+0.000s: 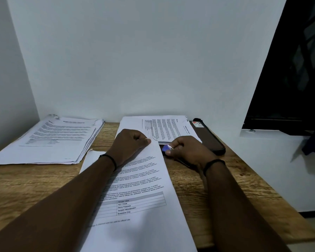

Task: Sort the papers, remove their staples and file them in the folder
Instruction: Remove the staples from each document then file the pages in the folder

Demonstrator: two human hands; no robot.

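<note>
A stapled set of printed papers lies lengthwise on the wooden table in front of me. My left hand is fisted on its far right corner, thumb pressing the paper down. Just right of that corner, my right hand grips a small blue staple remover, its tip close to the corner. A second pile of papers lies at the back by the wall. A thick stack of papers lies at the back left. A dark brown folder lies at the back right, partly under the second pile.
A loose white sheet pokes out under my left forearm. White walls close the table's back and left side. The table's right edge drops off beside a white ledge, with a dark window above it.
</note>
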